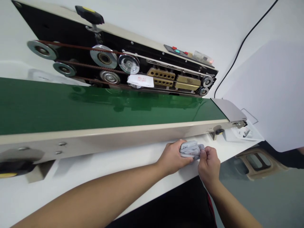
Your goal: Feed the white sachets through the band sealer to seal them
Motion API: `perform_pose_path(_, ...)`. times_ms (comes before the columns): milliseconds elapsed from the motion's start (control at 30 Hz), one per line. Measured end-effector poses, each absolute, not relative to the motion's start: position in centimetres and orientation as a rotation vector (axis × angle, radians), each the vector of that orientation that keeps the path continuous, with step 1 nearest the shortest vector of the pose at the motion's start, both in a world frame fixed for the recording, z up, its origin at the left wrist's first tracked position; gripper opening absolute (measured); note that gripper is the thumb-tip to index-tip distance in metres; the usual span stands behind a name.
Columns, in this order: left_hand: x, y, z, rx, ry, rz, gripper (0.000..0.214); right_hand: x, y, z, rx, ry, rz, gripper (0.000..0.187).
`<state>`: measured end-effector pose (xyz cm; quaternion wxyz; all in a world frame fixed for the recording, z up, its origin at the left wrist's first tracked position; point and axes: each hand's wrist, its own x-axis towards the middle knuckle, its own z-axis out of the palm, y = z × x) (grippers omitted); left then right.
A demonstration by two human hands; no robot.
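Note:
My left hand (174, 157) is closed around a small stack of white packets (191, 149) just in front of the sealing machine's cream frame (118, 134). My right hand (209, 163) pinches the right end of the same stack with curled fingers. Both hands hover over the white table edge (147, 190). One white packet with red print (140, 80) sits in the machine's sealing track, beside the brass blocks (174, 79). The green conveyor belt (95, 106) runs left to right above my hands.
Pulleys and brown belts (104, 58) line the machine's black face, with a control panel (190, 53) on top. A white tray with packets (244, 133) sits at the belt's right end. A black cable (239, 47) runs up the wall. A tan stool (257, 161) stands on the floor.

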<state>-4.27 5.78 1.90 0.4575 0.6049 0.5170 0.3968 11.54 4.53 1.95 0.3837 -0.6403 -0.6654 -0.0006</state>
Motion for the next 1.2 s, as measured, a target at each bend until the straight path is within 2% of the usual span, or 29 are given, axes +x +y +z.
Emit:
perform_pose_path(100, -4.2, 5.6, 1.8, 1.512, 1.291, 0.976, 0.046, 11.4, 4.7, 2.1, -1.598, -1.723, -0.009, 0.018)
perform_pose_path(200, -4.2, 5.5, 1.8, 1.547, 1.335, 0.975, 0.060, 11.4, 5.0, 2.3, -1.518, -1.760, 0.016, 0.016)
perform_pose_path(300, -4.3, 5.3, 2.0, 1.574, 1.353, 0.950, 0.065, 11.7, 5.4, 2.5, -1.489, -1.740, 0.314, 0.015)
perform_pose_path(400, -4.2, 5.2, 2.1, 1.594, 1.313, 0.952, 0.073, 12.2, 5.7, 2.6, -1.485, -1.676, 0.662, 0.023)
perform_pose_path(500, -4.1, 5.0, 1.8, 1.669, 1.273, 1.001, 0.079, 12.5, 5.7, 2.3, -1.548, -1.609, 0.691, 0.020)
perform_pose_path(600, -3.9, 4.9, 1.2, 1.816, 1.244, 1.056, 0.076, 12.5, 5.6, 1.6, -1.557, -1.490, 0.738, 0.018)
perform_pose_path(767, -3.9, 4.9, -0.1, 2.005, 1.190, 1.089, 0.058, 11.9, 6.0, 1.0, -1.397, -1.090, 1.128, 0.025)
perform_pose_path(900, -3.9, 5.0, -0.4, 2.049, 1.135, 1.155, 0.045, 11.3, 6.0, 1.8, -1.338, -0.821, 1.317, 0.030)
perform_pose_path(1033, -3.9, 5.2, 0.1, 2.010, 1.145, 1.169, 0.044, 11.4, 6.0, 2.2, -1.327, -0.728, 1.385, 0.032)
perform_pose_path(1200, -4.1, 5.4, 0.5, 1.969, 1.183, 1.158, 0.050, 11.5, 6.0, 1.9, -1.310, -0.705, 1.305, 0.033)
